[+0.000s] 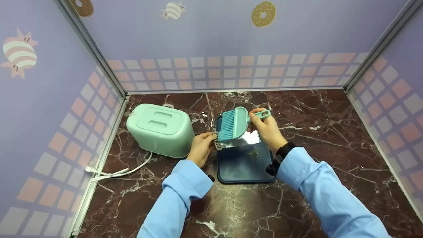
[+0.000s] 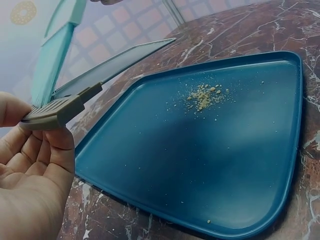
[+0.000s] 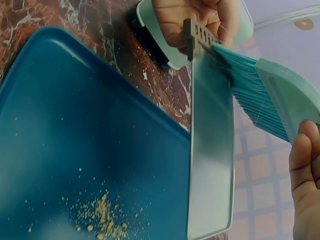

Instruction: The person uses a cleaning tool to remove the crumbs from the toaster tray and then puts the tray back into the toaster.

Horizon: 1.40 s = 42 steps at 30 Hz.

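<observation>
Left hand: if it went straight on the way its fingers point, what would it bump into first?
Probably the brush bristles, close by the fingertips of the left hand, which pinches the slotted handle. Depth is hard to judge.

A small booth, dressed as a kitchen corner: lilac walls (image 1: 205, 36) printed with doughnuts (image 1: 258, 21) and sweets (image 1: 19, 53) rise at nine, twelve and three o'clock, metal strips (image 1: 382, 44) joining them, around a marbled counter (image 1: 330, 188) with a toaster (image 1: 162, 129) towards nine o'clock.
</observation>
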Motion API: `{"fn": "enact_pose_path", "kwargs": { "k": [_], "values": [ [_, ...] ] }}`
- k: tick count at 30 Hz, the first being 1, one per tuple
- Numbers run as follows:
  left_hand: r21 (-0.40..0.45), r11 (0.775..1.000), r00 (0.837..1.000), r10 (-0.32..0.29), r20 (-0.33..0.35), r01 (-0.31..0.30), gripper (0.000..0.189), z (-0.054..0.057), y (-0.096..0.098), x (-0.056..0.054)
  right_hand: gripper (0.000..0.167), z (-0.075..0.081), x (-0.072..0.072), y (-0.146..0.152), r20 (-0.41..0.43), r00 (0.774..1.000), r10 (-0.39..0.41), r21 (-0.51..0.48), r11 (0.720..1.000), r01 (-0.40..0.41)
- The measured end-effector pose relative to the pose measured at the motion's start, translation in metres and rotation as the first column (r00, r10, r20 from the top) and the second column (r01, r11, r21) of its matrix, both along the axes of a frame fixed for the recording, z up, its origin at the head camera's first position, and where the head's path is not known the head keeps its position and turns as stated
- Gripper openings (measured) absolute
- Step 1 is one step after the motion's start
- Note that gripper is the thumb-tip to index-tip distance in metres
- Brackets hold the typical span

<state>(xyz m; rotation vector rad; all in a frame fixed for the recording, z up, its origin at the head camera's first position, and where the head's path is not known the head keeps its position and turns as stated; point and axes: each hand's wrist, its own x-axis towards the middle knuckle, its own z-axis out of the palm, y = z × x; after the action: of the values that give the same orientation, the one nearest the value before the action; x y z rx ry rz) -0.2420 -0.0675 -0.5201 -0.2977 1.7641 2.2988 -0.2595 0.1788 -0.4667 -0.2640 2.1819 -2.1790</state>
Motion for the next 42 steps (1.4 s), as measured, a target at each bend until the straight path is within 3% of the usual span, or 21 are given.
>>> {"fn": "enact_pose_path", "kwargs": {
  "k": [5,14,29,42],
  "values": [
    [0.053,0.999,1.0,-0.006,-0.021,0.007,0.023,-0.001,0.0,-0.001,0.036,0.001,-0.001,0.011,0.012,1.0,-0.024,0.03,0.999,0.024],
    [0.054,0.999,1.0,0.003,-0.019,-0.002,0.023,-0.001,-0.004,-0.001,0.032,0.024,0.011,0.028,-0.007,0.998,-0.069,0.139,0.988,0.069],
    [0.052,0.998,0.999,-0.017,-0.034,0.018,0.026,-0.003,-0.012,-0.001,0.033,0.019,0.008,0.057,0.027,0.988,-0.151,0.131,0.981,0.146],
    [0.04,0.999,1.0,0.016,-0.019,-0.015,0.019,-0.005,-0.015,-0.001,0.036,0.014,0.009,0.074,0.024,0.972,-0.232,0.151,0.962,0.226]
  ]
}}
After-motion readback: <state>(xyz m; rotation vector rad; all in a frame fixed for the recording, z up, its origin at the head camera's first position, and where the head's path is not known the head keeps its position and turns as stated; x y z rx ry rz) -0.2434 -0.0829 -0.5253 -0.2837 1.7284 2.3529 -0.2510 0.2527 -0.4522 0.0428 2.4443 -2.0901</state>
